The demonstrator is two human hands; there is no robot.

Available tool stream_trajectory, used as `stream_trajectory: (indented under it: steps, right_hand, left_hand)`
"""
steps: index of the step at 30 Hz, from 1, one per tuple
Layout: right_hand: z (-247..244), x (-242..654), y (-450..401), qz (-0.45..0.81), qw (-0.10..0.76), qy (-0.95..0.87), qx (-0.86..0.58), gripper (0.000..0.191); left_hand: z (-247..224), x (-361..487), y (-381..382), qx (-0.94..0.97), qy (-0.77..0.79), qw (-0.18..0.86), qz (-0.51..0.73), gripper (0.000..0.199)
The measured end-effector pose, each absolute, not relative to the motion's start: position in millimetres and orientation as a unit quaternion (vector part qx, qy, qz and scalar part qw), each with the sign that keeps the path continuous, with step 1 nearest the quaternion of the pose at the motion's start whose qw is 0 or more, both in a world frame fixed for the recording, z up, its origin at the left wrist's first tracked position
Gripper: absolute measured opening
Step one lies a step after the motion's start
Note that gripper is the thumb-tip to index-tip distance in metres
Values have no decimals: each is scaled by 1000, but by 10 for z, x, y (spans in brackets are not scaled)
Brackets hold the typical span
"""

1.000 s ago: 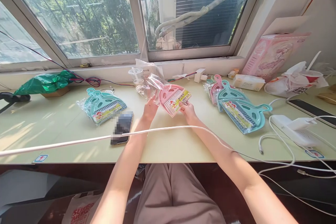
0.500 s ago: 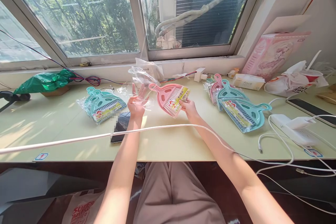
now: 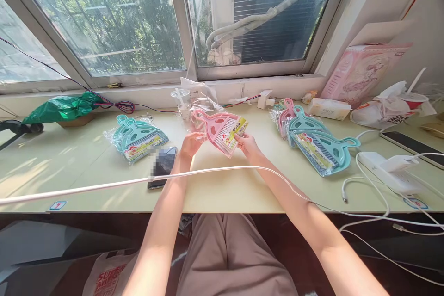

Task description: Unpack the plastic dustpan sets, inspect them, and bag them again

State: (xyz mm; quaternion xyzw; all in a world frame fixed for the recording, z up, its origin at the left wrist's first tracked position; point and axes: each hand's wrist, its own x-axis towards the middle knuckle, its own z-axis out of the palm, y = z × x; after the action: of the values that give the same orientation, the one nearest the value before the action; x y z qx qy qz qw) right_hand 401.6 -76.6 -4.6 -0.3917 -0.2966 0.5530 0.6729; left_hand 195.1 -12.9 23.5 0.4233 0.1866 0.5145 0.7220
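Note:
A pink dustpan and brush set (image 3: 217,130) is held up over the table, its handle toward the upper left and a yellow printed label across the white bristles. My right hand (image 3: 247,144) grips its label end, thumb on the front. On the other side, my left hand (image 3: 191,144) has its fingers closed at the pan's left edge; how much of the grip is on the loose clear film there I cannot make out. Turquoise dustpan sets (image 3: 142,138) in clear wrapping lie to the left. More turquoise sets (image 3: 321,148) and a pink one (image 3: 286,113) lie at the right.
A phone (image 3: 163,166) lies beside my left forearm. A white cable (image 3: 222,169) crosses in front of both forearms. Behind the hands stand a clear cup (image 3: 180,98) and crumpled plastic. To the right are a power strip (image 3: 385,171), another phone (image 3: 412,148) and a tissue box (image 3: 329,108).
My left hand, spread in clear film before, has moved right to the pan's edge and its fingers have closed. My right hand keeps its grip on the pink set, which has barely shifted.

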Motion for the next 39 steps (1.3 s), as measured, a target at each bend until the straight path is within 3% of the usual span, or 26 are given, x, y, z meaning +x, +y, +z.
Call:
stream_trajectory:
  steps: [4, 11, 19, 27, 39]
  right_hand:
    - [-14, 4110, -769, 491, 701, -278, -436, 27]
    - [11, 4271, -709, 419, 676, -312, -520, 28]
    - [99, 4269, -740, 508, 652, -349, -442, 34]
    - [51, 4282, -698, 540, 643, -308, -448, 25]
    - [13, 4280, -691, 545, 643, -311, -438, 21]
  left_hand:
    - [263, 1841, -102, 441, 142, 678, 570, 71]
    - [233, 1591, 14, 415, 151, 633, 636, 61]
    - [207, 1623, 3, 438, 194, 651, 589, 59]
    - [236, 1733, -72, 425, 100, 701, 564, 72]
    - [196, 1791, -82, 432, 115, 724, 526, 58]
